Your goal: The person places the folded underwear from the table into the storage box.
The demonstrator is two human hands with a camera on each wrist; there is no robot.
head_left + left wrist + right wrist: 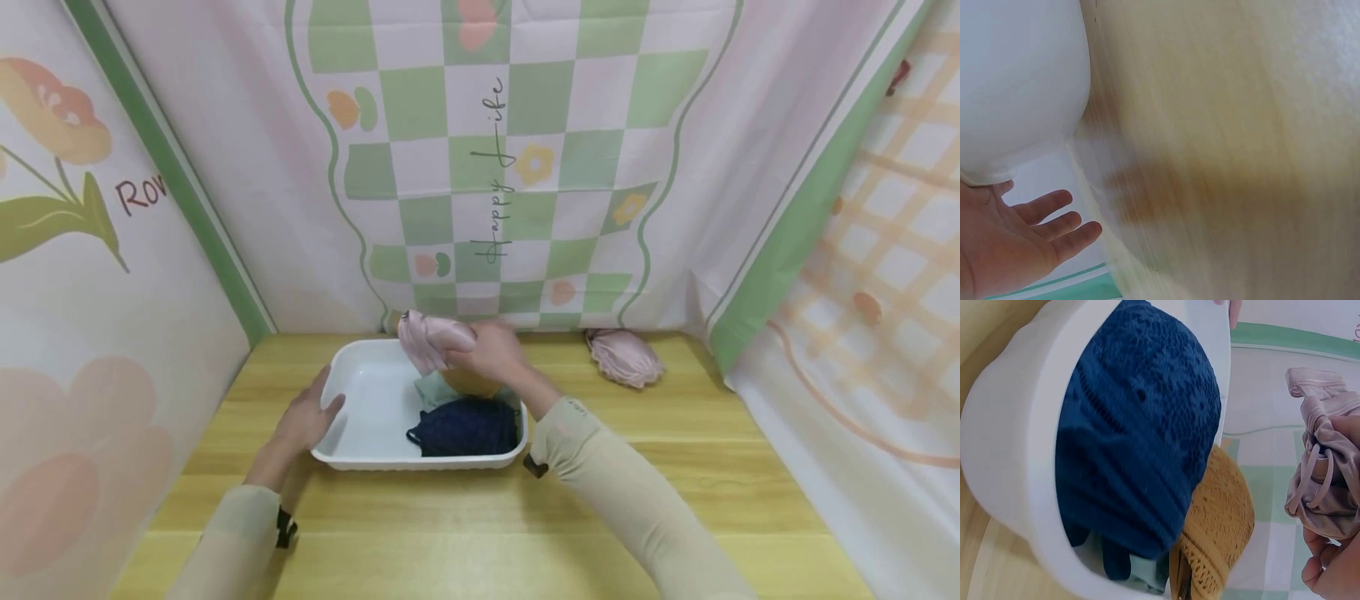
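Observation:
In the head view my right hand (491, 354) holds a folded pale pink bra (427, 337) above the back of a white tray (363, 425). The right wrist view shows its thin straps (1325, 487) between the fingers. My left hand (306, 421) rests at the tray's left rim, thumb over the edge; its other fingers (1054, 203) spread straight outside the wall. At the tray's right side lies a folded navy lace bra (468, 429). Behind it sit a mustard bra (1219, 512) and a mint-green garment (432, 392), both partly hidden.
A second pink folded garment with a scalloped edge (626, 358) lies at the back right of the wooden table (450, 533). Printed curtains (517, 167) hang behind the table and at both sides.

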